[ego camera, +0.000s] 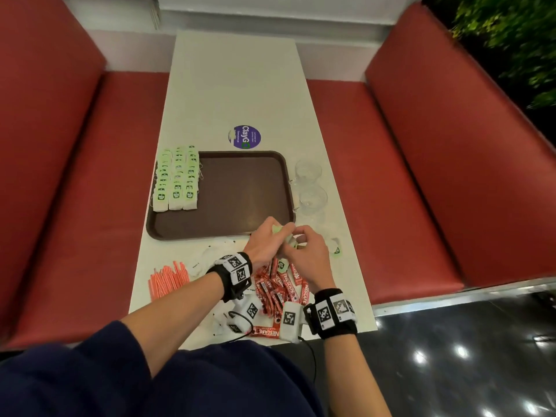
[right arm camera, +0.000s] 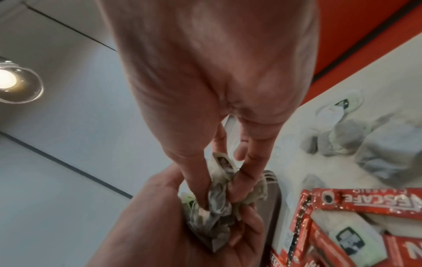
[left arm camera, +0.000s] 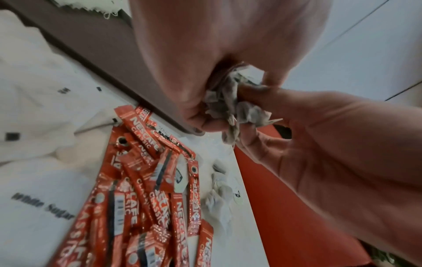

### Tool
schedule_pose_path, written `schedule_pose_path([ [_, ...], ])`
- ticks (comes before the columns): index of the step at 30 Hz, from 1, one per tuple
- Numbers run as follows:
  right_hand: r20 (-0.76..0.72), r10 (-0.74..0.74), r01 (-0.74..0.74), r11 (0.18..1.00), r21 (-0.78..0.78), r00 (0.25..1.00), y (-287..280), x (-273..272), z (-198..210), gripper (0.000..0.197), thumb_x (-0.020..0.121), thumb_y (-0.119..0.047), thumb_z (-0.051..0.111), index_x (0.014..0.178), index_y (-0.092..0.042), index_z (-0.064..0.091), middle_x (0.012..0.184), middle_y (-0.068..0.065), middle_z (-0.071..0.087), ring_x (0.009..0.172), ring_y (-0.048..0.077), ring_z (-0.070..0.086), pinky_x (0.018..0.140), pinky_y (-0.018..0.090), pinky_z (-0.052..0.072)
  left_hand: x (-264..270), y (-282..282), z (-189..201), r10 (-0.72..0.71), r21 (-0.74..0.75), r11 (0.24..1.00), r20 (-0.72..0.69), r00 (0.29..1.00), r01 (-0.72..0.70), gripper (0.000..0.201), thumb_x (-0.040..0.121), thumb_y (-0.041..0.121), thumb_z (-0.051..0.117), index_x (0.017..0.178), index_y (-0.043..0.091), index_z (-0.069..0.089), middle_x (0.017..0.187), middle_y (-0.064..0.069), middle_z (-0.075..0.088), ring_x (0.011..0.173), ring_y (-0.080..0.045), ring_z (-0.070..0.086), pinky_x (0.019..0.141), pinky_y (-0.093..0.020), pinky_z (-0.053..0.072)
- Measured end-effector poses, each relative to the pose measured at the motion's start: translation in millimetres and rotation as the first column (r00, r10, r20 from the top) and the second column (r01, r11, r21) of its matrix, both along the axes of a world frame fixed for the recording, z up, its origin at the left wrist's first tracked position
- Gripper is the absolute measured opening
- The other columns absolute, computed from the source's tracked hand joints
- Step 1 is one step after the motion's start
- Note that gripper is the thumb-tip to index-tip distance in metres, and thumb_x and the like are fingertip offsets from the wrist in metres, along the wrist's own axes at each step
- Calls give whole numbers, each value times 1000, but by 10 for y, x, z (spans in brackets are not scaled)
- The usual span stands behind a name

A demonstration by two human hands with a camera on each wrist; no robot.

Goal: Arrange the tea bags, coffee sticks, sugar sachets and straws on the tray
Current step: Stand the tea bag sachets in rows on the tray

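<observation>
Just off the near right corner of the brown tray [ego camera: 240,191], both hands meet over a crumpled bunch of tea bags [left arm camera: 230,110]. My left hand [ego camera: 276,230] cups and grips the bunch. My right hand [ego camera: 298,240] pinches bags in it with thumb and fingers [right arm camera: 237,182]. Three neat rows of green-tagged tea bags [ego camera: 176,179] lie along the tray's left side. Red coffee sticks [ego camera: 279,287] are heaped under my wrists. White sugar sachets [ego camera: 210,257] and orange straws [ego camera: 168,278] lie to their left on the table.
Two clear glass cups [ego camera: 310,185] stand right of the tray. A loose tea bag [ego camera: 335,248] lies near the table's right edge. A purple sticker [ego camera: 244,136] sits beyond the tray. Red bench seats flank the white table [ego camera: 234,85].
</observation>
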State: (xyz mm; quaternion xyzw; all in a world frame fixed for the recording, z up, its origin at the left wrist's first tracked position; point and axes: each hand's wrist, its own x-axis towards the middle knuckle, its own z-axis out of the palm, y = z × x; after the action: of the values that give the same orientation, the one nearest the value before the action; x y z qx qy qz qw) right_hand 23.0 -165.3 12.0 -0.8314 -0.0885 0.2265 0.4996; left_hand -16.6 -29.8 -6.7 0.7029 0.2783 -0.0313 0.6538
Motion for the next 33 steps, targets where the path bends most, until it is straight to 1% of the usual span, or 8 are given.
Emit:
schedule_pose_path([
  [4,9,-28,27,1000,15,1000,154,-82,57,45,82,-36,88,116,-34,59,109,1,68,94,20,72,78,38,61,-25,118,-14,80,-94,993,39,996,-76,29,103,48,66,108,19,67,90,0,74,73,-7,70,63,-27,55],
  [7,-90,-22,31,993,110,996,174,-121,76,50,82,-36,91,122,-34,60,117,-4,70,100,15,75,89,46,65,-22,198,-3,89,-209,975,53,995,-76,24,103,43,69,102,20,77,89,-2,79,82,-15,76,72,-35,61],
  [11,-195,38,15,965,262,980,162,-154,163,57,86,-20,91,135,-28,65,128,-7,70,103,-1,74,85,23,62,-32,338,-16,130,-259,959,39,991,-116,29,100,42,73,98,13,75,83,-3,77,74,-14,72,68,-33,56],
  [15,-181,21,34,955,296,983,218,-139,181,51,85,-23,86,133,-35,72,133,-12,74,123,5,71,108,42,57,-22,479,-38,168,-274,949,18,986,-157,27,97,40,77,92,13,72,88,-10,78,82,-23,73,82,-46,60],
  [18,-164,-6,55,953,298,986,278,-139,208,32,93,-21,77,121,-36,81,123,-12,79,123,11,72,110,50,57,-17,585,-42,172,-241,956,-9,985,-169,23,96,37,80,85,18,72,83,-7,77,82,-23,72,80,-45,59],
  [25,84,-65,49,982,180,994,571,-238,101,24,94,-16,83,114,-29,79,112,-16,81,106,1,76,99,40,64,-14,664,-146,222,-216,952,-9,975,-218,20,96,28,80,86,17,66,74,-4,66,71,-20,59,64,-37,48],
  [31,347,36,-64,995,71,937,705,-366,50,26,101,-17,75,119,-36,75,120,-15,72,107,1,71,92,30,64,-29,758,-260,256,-194,944,-74,964,-266,11,98,16,71,87,18,68,80,-6,66,76,-23,60,67,-37,47],
  [33,424,65,-97,994,56,903,757,-394,38,25,101,-17,75,118,-35,76,119,-13,69,106,4,71,90,28,63,-49,800,-264,285,-241,924,-79,955,-295,14,98,21,74,86,19,68,80,-7,67,76,-23,61,66,-36,48],
])
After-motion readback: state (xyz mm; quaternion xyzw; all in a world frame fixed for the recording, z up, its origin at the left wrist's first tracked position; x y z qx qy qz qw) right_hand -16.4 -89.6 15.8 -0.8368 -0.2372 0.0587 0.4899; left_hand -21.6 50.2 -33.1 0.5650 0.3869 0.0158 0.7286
